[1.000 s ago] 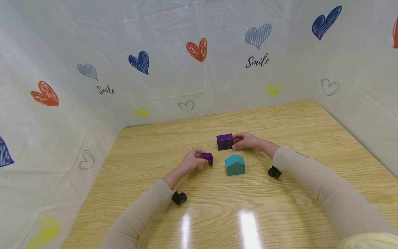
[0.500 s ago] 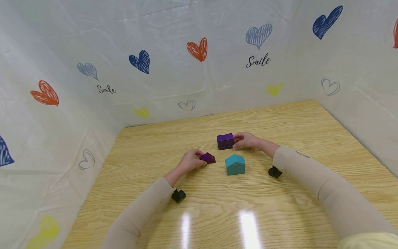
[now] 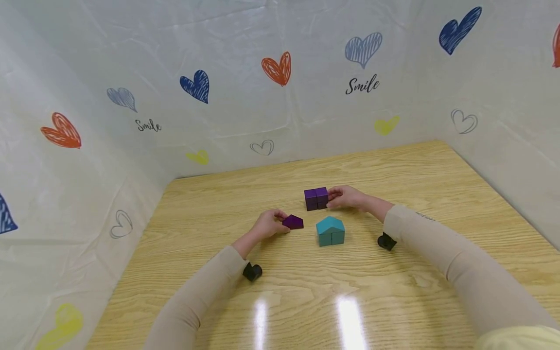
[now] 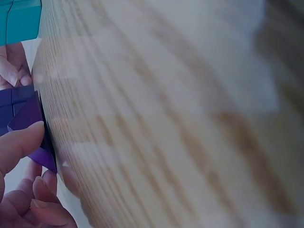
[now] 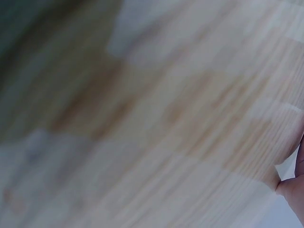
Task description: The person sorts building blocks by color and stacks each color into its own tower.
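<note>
My left hand [image 3: 268, 225] pinches a dark purple triangular block [image 3: 292, 222] between thumb and fingers, its peak pointing up. In the left wrist view the thumb lies on one face of this triangular block [image 4: 29, 114], the other fingers below it. My right hand [image 3: 346, 196] rests its fingertips at the right end of a pair of purple blocks [image 3: 316, 199] set side by side. Nearer to me, a small teal house of blocks [image 3: 330, 232] stands with a triangular roof over two blocks. The right wrist view catches only part of the right hand [image 5: 295, 183] at its edge.
All the blocks are on a light wood-grain table [image 3: 210, 214]. A white sheet [image 3: 236, 116] printed with hearts hangs at the back and sides. Black wrist cameras [image 3: 253, 271] sit under both sleeves, close to the tabletop.
The purple triangular block has been turned in my left hand from pointing sideways and down to peak up. The right hand and the other blocks keep their places.
</note>
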Demonstrator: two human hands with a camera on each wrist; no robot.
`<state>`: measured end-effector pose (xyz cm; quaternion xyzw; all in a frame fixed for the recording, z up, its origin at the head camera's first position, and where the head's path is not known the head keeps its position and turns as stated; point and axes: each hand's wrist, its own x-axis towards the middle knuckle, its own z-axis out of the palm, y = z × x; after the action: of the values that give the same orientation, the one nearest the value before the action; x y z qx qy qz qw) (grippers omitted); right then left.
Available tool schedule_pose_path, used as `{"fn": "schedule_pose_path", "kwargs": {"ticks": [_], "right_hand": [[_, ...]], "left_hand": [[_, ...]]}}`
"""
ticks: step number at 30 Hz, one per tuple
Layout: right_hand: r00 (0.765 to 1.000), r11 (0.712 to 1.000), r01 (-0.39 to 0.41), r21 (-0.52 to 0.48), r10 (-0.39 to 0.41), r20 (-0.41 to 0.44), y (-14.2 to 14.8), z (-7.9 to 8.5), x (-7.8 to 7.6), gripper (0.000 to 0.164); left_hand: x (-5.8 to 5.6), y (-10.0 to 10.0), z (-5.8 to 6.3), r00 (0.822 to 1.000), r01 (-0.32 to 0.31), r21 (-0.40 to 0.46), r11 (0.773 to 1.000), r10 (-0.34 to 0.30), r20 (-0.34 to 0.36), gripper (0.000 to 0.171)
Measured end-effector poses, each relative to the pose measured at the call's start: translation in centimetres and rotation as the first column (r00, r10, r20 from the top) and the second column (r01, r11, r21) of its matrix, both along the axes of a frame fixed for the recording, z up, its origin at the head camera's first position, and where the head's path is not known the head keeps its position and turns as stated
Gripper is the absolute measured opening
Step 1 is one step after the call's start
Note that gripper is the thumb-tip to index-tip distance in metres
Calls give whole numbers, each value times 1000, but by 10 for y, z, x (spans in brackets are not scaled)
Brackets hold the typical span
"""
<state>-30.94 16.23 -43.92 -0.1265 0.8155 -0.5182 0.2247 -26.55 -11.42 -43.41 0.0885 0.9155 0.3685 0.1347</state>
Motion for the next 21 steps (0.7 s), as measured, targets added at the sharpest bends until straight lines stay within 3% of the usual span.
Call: {"fn": "schedule_pose_path", "kwargs": {"ticks": [13, 21], "right_hand": [[1000, 1000, 3, -9, -3, 4, -1, 1, 0, 52], [1000, 1000, -6, -13, 6, -17, 0, -1, 0, 51]], "left_hand": [[-1, 6, 1, 1000, 15, 9, 1000, -16, 23, 37], [-1, 9, 1, 1000, 25, 36, 999, -25, -3, 36]]}}
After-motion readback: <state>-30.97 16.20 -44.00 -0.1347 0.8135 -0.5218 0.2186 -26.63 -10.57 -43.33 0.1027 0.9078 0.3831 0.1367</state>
